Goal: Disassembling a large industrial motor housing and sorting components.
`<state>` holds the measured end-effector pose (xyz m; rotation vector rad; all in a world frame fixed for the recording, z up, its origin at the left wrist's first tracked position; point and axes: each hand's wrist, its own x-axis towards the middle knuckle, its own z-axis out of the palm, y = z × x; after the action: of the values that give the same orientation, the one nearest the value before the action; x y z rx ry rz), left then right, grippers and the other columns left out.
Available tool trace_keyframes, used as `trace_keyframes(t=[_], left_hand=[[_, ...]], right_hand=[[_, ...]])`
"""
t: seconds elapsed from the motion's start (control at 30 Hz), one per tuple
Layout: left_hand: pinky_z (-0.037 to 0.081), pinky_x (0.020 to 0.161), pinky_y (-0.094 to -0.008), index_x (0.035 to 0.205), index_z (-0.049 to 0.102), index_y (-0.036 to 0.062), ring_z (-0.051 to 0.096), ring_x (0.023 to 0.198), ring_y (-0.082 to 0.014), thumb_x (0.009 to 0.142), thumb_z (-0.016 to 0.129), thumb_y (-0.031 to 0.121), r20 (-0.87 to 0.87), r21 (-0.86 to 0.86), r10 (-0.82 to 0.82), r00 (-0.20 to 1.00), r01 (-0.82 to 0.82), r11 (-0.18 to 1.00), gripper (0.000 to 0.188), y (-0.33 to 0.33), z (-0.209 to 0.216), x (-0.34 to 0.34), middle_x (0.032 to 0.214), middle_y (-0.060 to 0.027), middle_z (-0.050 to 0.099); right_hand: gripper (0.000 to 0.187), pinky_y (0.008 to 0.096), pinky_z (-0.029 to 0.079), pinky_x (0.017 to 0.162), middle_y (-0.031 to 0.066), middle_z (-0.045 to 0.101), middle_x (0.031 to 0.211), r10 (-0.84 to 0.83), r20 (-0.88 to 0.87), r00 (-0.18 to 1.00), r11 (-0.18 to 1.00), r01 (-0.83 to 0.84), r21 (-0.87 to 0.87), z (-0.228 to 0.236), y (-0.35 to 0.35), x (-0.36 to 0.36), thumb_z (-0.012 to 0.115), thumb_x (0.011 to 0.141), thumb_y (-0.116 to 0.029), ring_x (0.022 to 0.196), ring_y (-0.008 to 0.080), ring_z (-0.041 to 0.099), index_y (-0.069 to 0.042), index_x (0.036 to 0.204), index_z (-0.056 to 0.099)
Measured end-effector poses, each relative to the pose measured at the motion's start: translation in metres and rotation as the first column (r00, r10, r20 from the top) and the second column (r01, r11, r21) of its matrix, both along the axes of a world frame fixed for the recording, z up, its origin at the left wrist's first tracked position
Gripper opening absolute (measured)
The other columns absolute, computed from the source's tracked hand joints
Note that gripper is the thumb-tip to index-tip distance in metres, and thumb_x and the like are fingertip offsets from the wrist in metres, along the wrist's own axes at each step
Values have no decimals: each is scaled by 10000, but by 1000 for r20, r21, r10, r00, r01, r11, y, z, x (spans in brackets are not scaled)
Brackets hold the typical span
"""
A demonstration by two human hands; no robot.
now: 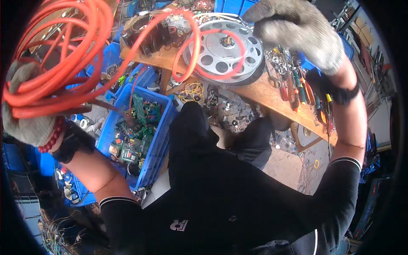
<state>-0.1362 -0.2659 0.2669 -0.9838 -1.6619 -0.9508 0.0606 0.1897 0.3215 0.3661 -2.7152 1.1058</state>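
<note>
At the far left my gloved left hand (27,123) is closed around a thick coil of orange-red cable (80,46); whether it is cable or hose is hard to tell. Loose turns of it run right, hanging in front of a round silver metal reel (208,51). The reel, pierced with holes around a threaded centre, lies on a wooden bench (272,95). Raised beyond the reel's right side, my gloved right hand (301,36) has thumb and fingers apart, and nothing shows between them.
Several hand tools, among them screwdrivers (295,87) and pliers (308,91), lie along the bench's right part. A blue crate (163,140) of green circuit boards stands left of my legs. Scrap bits cover the floor beneath the bench. Another blue bin (236,6) sits behind the reel.
</note>
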Motion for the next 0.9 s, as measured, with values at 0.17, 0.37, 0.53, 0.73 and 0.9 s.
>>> trace_keyframes(t=[0.17,0.37,0.53,0.73,0.9], left_hand=[[618,783,-422,1197,613,-63,702,876,-281,974,546,283,-99,400,-420,902,422,814,416,-4,2,19,1086,-193,696],[599,772,-402,1168,629,-51,685,914,-237,941,571,246,17,564,-537,844,435,702,378,-63,4,36,1046,-157,700],[608,778,-393,1187,619,-48,688,926,-227,953,559,281,96,583,-879,466,690,429,409,-71,0,40,1065,-159,702],[406,1122,-476,1326,526,-43,619,1130,-295,985,520,338,164,500,-574,802,434,749,511,-119,-32,13,1227,-190,642],[460,1054,-480,1417,361,-104,584,1169,-352,922,522,321,253,738,-712,655,346,580,672,-90,-49,-2,1269,-276,568]], right_hand=[[351,296,540,725,66,691,898,-402,50,914,876,368,312,-44,79,-53,675,908,-265,773,132,637,-8,1148,685],[686,365,476,495,70,602,675,-469,314,826,845,315,433,-104,56,-96,673,851,-614,572,172,584,31,1085,686],[484,335,444,439,94,605,635,-223,208,952,843,81,531,-139,42,-139,689,834,-413,494,186,575,46,984,712],[236,292,405,350,43,563,559,-107,265,958,915,199,-350,-103,37,-165,694,921,-244,383,157,522,-25,850,642],[152,336,511,424,83,607,647,-113,128,985,724,170,-668,-95,24,-218,688,931,-146,467,214,600,-18,943,606]])
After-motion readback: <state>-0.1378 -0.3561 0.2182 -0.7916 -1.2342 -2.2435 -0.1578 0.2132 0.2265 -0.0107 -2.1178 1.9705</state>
